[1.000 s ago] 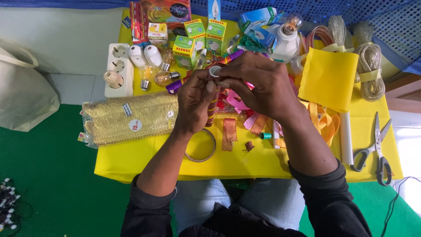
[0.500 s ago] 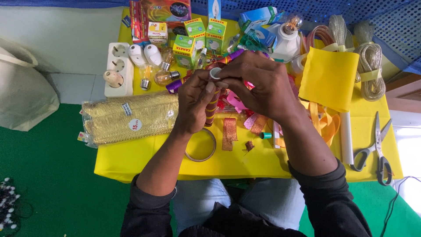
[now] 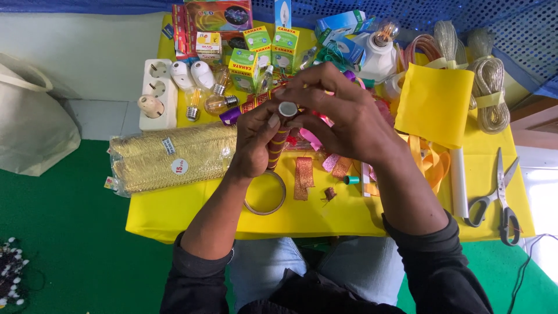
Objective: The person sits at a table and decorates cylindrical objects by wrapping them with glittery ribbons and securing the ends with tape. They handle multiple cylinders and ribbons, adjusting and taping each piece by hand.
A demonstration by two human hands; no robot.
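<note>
Fingers of both hands close together around a slim tube wrapped in a red-and-gold spiral (image 3: 278,142), held upright over the middle of a yellow table (image 3: 192,212). The left hand (image 3: 256,142) grips the tube's body from the side, thumb tip pressed near its round grey top. The right hand (image 3: 343,113) arches over from the other side, fingertips pinching at that same top end, where a loop of pink ribbon (image 3: 311,138) peeks out beneath the palm. By the look of it, the wrapping already covers the visible length of the tube and the work is now at its upper end; whether that end is fastened cannot be told. On the table below lie short strips of copper glitter ribbon (image 3: 303,174), a plain ring (image 3: 265,195), a packet of gold trim (image 3: 168,157), clear light bulbs (image 3: 218,103), a yellow sheet (image 3: 433,104) and scissors (image 3: 500,195) far right.
</note>
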